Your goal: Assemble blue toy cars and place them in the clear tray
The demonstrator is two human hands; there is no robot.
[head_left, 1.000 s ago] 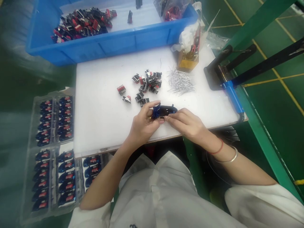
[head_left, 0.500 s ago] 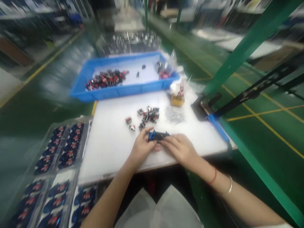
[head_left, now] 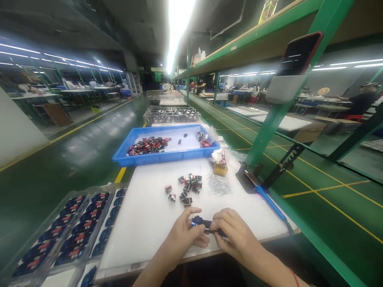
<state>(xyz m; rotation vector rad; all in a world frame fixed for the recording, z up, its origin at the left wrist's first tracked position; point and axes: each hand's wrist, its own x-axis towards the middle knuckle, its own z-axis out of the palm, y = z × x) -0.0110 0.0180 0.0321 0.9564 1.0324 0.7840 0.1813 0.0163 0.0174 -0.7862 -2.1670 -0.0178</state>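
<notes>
Between my two hands, just above the front part of the white tabletop (head_left: pixel 143 231), is a small dark-blue and black plastic part (head_left: pixel 206 223); its exact kind is unclear. My left hand (head_left: pixel 182 235) grips its left end between thumb and fingers. The fingers of my right hand (head_left: pixel 231 231) pinch its right end and partly cover it. Beyond the hands lies a loose pile of small black, silver and red components (head_left: pixel 190 185). A red one (head_left: pixel 168 189) sits a little apart on the left. Thin silver pins (head_left: pixel 219 184) are heaped right of the pile.
A blue tray (head_left: pixel 167 159) holding red and black components stands at the table's far end. Near the pins is a small yellow box (head_left: pixel 220 169). Clear trays (head_left: pixel 101 207) with blue parts are at left. A green post (head_left: pixel 266 131) and a blue-handled tool (head_left: pixel 271 202) stand at right.
The view has tilted upward, so the table and hands appear lower and the ceiling light and shelf show. Both hands still hold the blue part, which is now turned slightly.
</notes>
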